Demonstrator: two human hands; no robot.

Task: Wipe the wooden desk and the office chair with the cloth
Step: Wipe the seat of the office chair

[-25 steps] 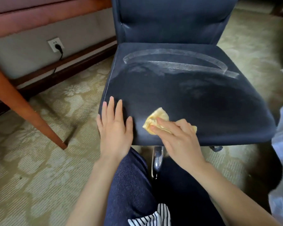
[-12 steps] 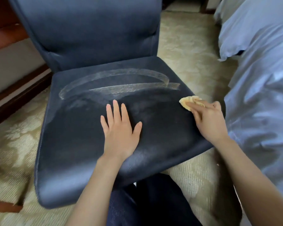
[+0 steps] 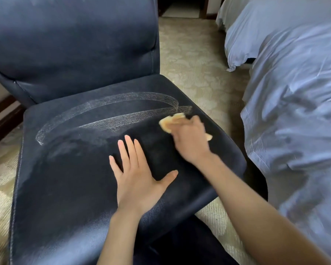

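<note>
The left hand [image 3: 136, 180] lies flat on the dark office chair seat [image 3: 65, 188], fingers straight and spread, holding nothing; it looks to be steadying the chair. The right hand [image 3: 189, 142], just beyond it and to its right, grips the bunched yellow cloth [image 3: 170, 121] against the seat near the right edge. That hand is blurred, so exactly how its fingers lie cannot be told.

Beyond the left fingertips two pale curved streaks [image 3: 103, 106] sweep across the seat, with a hazy patch nearer the left hand; these look like the part left to wipe. To do it well, press the cloth flat rather than bunched; overlap each pass so no band is skipped; work from the backrest [image 3: 75, 44] toward the body; brace with the left palm so the seat cannot swivel. The area under that palm will want a pass too. The wooden desk is out of view.
</note>
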